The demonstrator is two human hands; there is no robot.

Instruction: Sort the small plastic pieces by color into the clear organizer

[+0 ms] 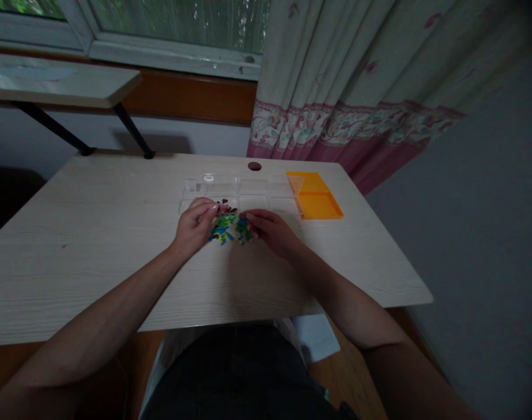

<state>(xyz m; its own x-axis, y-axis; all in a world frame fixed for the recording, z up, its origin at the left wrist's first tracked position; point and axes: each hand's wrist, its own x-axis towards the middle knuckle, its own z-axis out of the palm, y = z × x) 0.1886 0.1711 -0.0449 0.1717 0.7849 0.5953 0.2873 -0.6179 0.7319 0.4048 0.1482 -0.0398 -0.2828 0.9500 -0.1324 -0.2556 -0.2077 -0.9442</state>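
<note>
A small heap of coloured pieces point(227, 228), green, blue and yellow, lies on the pale wooden table point(95, 233). My left hand point(195, 224) rests at the heap's left edge, fingers curled and pinched near some dark brown pieces point(226, 205). My right hand point(270, 230) sits at the heap's right edge with its fingertips pressed together on the pieces. Behind the heap stands a clear plastic box point(244, 189) with several compartments; the brown pieces lie in or at its near left compartment.
An orange lid point(316, 195) lies to the right of the clear box. A cable hole point(254, 166) sits at the table's back edge. A small side table point(56, 81) stands at the back left, a curtain point(357, 87) hangs at the back right.
</note>
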